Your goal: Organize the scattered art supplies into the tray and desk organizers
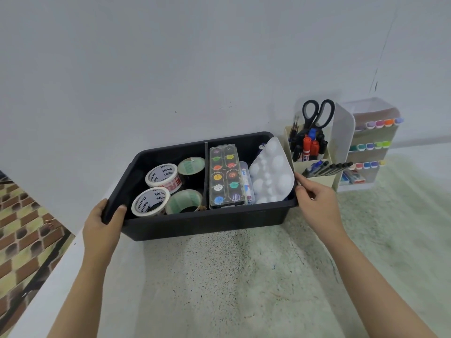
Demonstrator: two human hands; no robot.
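Head camera, looking down at a speckled pale counter [244, 276] against a white wall [170, 57]. I see a black tray [195, 225] at the centre, set at a slant to the counter edge; I cannot tell whether it rests on the counter or is just lifted. The left hand [102, 228] grips the tray's left end, thumb hooked over the rim into the tray, fingers clamped round the outside. The right hand [314, 203] holds the right end, its curled fingers and thumb closed on the rim. A divider splits the tray. The left compartment holds two white printed tape rolls [162, 178] and two green tape rolls [191, 165], packed together. In the right compartment a watercolour set [225, 176] lies flat beside the divider, then a small clear box [246, 181], then a white mixing palette [272, 172] leaning against the right wall. Just beside the tray on the right stands a beige desk organizer [322, 180]: black-handled scissors [317, 113] and markers [308, 147] stand upright at its back, and pens [327, 167] lean in its front compartment. Touching it on the right is a clear organizer [341, 132] with rows of coloured markers [379, 123]. A brick-patterned floor [24, 228] shows at far left.
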